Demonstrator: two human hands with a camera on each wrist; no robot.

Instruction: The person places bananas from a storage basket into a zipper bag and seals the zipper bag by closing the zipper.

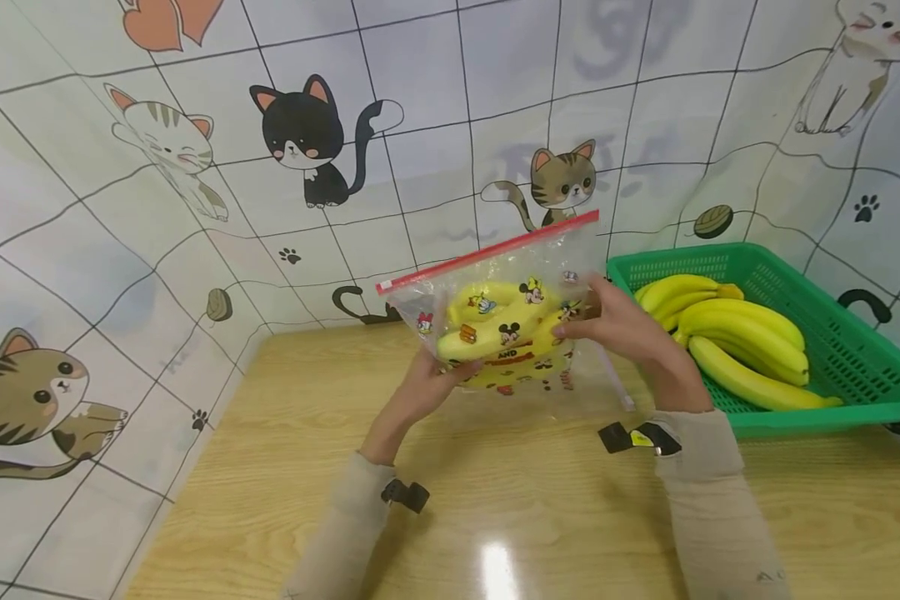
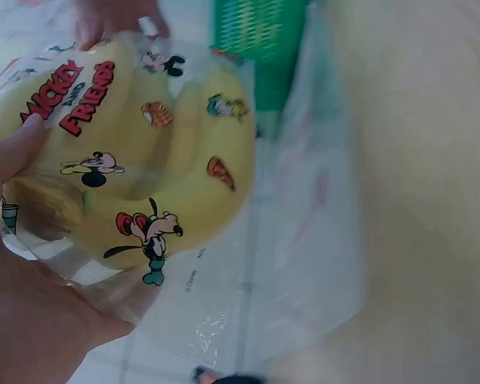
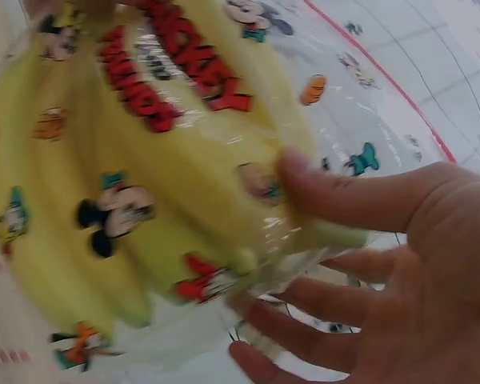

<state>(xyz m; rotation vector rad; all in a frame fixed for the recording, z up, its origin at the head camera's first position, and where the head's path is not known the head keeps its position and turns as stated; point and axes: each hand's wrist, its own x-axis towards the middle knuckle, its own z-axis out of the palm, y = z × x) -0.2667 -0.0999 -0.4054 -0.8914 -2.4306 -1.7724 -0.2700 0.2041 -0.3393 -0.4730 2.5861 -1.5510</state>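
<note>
A clear zip bag with a red top strip and cartoon prints is held up above the table, tilted, its strip higher on the right. Inside it lies a bunch of yellow bananas. My left hand grips the bag's lower left, thumb over the front and fingers behind; in the left wrist view the bananas' brown stem end shows beside that thumb. The right hand holds the right end, its thumb pressing the front and its fingers behind the bag.
A green basket with more bananas stands at the right on the wooden table. Clear plastic with a pale purple strip lies under the held bag. A wall covering with printed cats rises behind the table.
</note>
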